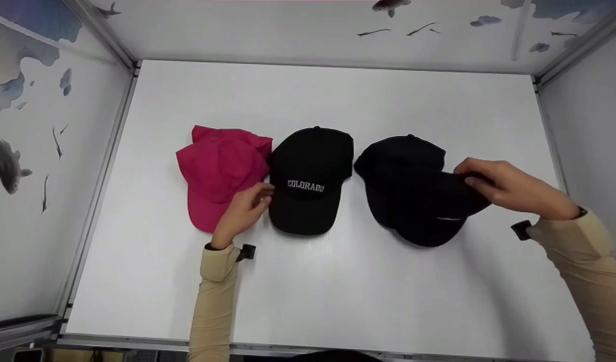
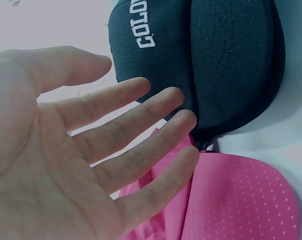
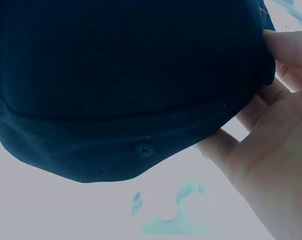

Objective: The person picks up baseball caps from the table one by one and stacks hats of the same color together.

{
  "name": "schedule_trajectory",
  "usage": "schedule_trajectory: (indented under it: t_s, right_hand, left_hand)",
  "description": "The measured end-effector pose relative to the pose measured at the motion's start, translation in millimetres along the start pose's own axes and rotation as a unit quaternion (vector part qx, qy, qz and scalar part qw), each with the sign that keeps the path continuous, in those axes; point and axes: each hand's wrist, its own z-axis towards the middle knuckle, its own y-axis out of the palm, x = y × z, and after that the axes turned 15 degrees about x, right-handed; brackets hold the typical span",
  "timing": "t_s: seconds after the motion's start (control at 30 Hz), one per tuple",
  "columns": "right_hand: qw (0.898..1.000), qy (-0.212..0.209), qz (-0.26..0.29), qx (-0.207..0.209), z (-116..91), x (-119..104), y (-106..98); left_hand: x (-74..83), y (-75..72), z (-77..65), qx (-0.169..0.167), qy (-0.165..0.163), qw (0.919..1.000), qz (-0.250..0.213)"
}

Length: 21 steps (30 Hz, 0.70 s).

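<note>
A black baseball cap [image 1: 313,156] with white COLORADO lettering lies in the middle of the table, its brim toward me. Left of it is a pink cap [image 1: 207,171], with more pink fabric showing behind its crown. My left hand [image 1: 243,211] hovers over the pink brim, fingertips near the edge of the COLORADO cap; its fingers are extended and hold nothing in the left wrist view. On the right, my right hand [image 1: 504,187] pinches the edge of a dark cap [image 1: 428,206] between thumb and fingers. That cap partly covers another dark cap [image 1: 401,153].
The caps lie in a row across a white table [image 1: 297,286]. White panels with painted fish [image 1: 8,166] enclose the left, back and right sides, joined by metal rails [image 1: 101,35]. Dark wrist mounts [image 1: 247,251] stick out from both sleeves.
</note>
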Motion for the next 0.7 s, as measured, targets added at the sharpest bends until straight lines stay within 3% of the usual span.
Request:
schedule_trajectory:
  t_s: [0.27,0.43,0.7]
  right_hand:
    - [0.999,-0.036,-0.004,-0.029,28.7,3.2,24.7]
    - [0.999,-0.021,-0.025,-0.043,48.2,8.3,39.4]
    - [0.995,0.000,-0.091,-0.032,71.1,21.4,60.6]
  left_hand:
    - [4.9,-0.8,3.6,0.002,-0.002,1.0000,0.008]
    - [5.8,0.2,3.0,0.002,0.003,1.0000,0.004]
    - [5.3,1.5,-0.6,0.001,0.002,1.0000,0.003]
